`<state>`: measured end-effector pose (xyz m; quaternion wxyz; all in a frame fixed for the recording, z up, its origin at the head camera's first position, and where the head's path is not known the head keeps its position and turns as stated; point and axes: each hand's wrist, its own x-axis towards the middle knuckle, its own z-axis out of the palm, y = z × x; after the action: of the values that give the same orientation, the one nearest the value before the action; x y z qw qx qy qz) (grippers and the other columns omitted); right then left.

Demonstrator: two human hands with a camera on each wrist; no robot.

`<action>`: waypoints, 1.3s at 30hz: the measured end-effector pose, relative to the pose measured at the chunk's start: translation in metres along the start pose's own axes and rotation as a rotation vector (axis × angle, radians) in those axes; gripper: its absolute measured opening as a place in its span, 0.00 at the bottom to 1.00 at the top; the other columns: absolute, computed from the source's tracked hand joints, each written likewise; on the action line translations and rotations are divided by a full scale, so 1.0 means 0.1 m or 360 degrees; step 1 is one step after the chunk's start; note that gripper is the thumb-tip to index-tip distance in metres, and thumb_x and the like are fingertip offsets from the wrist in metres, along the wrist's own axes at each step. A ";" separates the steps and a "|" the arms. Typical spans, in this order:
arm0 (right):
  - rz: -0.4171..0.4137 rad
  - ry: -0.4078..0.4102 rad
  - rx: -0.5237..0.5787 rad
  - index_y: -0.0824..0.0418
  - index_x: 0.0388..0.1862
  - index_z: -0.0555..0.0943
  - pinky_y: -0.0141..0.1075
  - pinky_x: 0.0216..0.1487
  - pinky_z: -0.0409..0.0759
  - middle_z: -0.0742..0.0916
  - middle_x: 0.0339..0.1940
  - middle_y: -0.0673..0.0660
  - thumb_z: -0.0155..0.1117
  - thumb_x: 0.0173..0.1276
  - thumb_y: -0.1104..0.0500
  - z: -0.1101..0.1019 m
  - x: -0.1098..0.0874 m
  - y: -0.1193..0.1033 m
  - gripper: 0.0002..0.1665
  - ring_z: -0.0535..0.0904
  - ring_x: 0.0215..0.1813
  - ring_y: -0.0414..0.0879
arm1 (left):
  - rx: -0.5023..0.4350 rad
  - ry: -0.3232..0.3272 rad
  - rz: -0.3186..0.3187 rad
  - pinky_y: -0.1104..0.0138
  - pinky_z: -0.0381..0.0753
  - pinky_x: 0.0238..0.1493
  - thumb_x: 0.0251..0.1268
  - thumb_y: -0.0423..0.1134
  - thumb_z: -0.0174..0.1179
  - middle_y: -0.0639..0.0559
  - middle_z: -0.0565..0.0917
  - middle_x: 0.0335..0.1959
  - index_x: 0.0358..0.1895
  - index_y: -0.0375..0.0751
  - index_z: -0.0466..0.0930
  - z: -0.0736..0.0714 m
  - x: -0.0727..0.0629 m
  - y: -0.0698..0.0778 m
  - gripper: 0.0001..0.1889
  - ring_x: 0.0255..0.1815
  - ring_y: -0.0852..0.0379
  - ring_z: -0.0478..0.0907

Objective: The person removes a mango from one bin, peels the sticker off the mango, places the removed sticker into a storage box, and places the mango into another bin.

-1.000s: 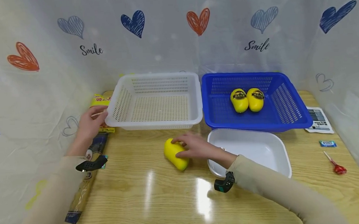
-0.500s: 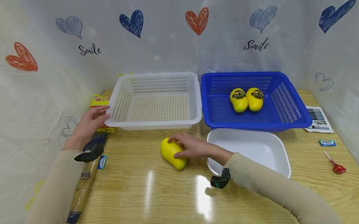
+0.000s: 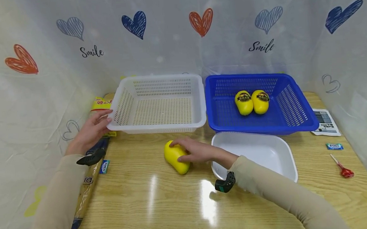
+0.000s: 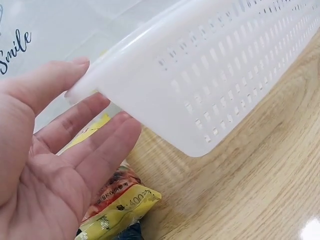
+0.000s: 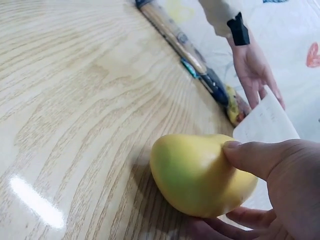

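The smooth yellow mango-shaped fruit [image 3: 174, 159] is lying on the wood-grained desk [image 3: 129, 202], in front of the white perforated plastic basket [image 3: 157, 127]. The right hand [image 3: 196, 150] is holding it, thumb on one side and fingers bending round the other. The left hand [image 3: 91, 131] is loosely pinching the left rim of the white basket, thumb above and partly spread fingers beneath. Two labelled yellow mango-shaped fruits [image 3: 244, 105] are sitting inside a blue perforated plastic basket [image 3: 222, 112], just right of the white basket. A shallow white rounded tray [image 3: 264, 153] is resting to the white basket's front right.
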<state>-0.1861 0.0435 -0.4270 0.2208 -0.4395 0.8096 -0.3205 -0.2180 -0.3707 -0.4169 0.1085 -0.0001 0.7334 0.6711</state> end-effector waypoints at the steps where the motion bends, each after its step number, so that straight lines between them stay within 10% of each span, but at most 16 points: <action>1: -0.0028 -0.0014 -0.0016 0.61 0.70 0.66 0.49 0.67 0.66 0.71 0.69 0.64 0.60 0.72 0.57 0.00 0.00 0.00 0.30 0.67 0.68 0.56 | 0.0017 0.0009 -0.0011 0.71 0.79 0.50 0.75 0.44 0.52 0.45 0.63 0.69 0.75 0.46 0.56 0.00 -0.01 0.00 0.29 0.54 0.63 0.76; 25: 0.0003 -0.0053 -0.0026 0.51 0.69 0.71 0.43 0.59 0.70 0.75 0.67 0.57 0.63 0.70 0.53 0.02 0.05 0.07 0.29 0.71 0.60 0.49 | 0.0003 0.0018 -0.0048 0.72 0.79 0.50 0.75 0.43 0.52 0.42 0.59 0.73 0.76 0.48 0.55 0.03 -0.02 0.01 0.30 0.55 0.64 0.75; 39: -0.0266 -0.0172 -0.0007 0.47 0.70 0.70 0.47 0.57 0.76 0.74 0.65 0.53 0.63 0.70 0.48 -0.40 -0.25 -0.06 0.30 0.71 0.59 0.44 | 0.0014 0.0005 -0.0052 0.72 0.79 0.51 0.75 0.44 0.52 0.43 0.58 0.74 0.76 0.49 0.56 0.01 -0.01 0.01 0.30 0.56 0.64 0.75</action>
<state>-0.1952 0.0758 -0.3927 0.2356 -0.5225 0.7578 -0.3117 -0.2166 -0.3699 -0.4159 0.1182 -0.0127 0.7365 0.6659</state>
